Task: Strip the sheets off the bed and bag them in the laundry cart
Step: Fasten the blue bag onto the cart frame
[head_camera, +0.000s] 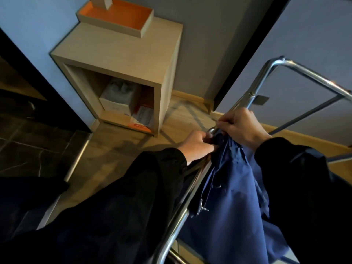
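While both hands meet at the chrome rail of the laundry cart [304, 70], the left hand [198, 144] pinches the gathered top edge of the blue laundry bag [234, 197], and the right hand [242, 128] curls round that edge and the tube just beside it. This looks like fixing the bag to the frame, so keep the hem taut and seat each fastening squarely; no sheets are in view. Print on the boxes in the wooden bedside cube [123, 60] is too blurred to read
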